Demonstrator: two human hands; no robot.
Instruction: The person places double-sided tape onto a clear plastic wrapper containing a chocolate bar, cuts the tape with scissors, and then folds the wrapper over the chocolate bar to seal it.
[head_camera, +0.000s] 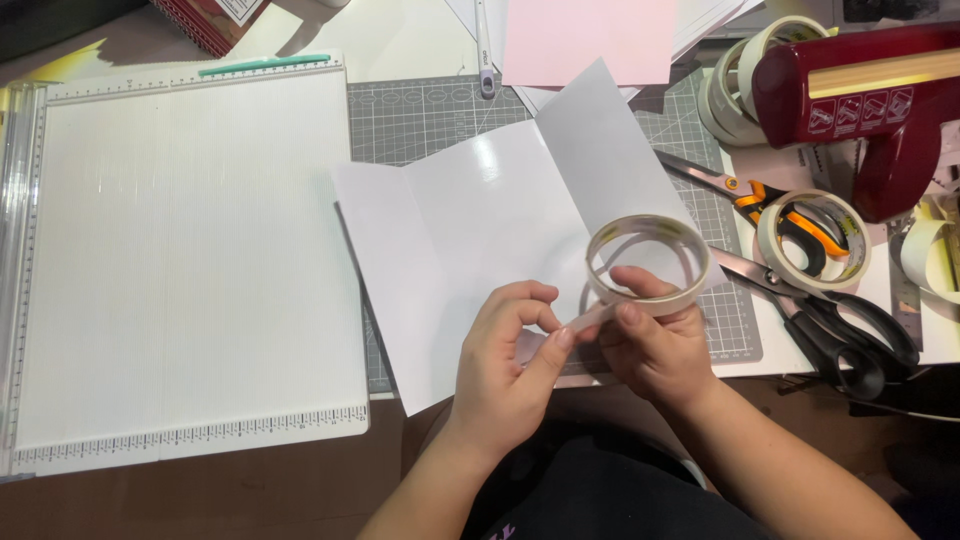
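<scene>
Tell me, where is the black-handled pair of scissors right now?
In the head view, the black-handled scissors lie at the right, on the desk just right of the right hand, below the orange-handled scissors.

**Colours on our desk right now**

We've got a cream tape roll (648, 262), glossy white folded card (480, 230), pale pink paper (590, 40), a grey gridded cutting mat (420, 115), a white ruled scoring board (180, 260), a dark red dispenser (870, 100), and orange-black scissors (780, 215).
</scene>
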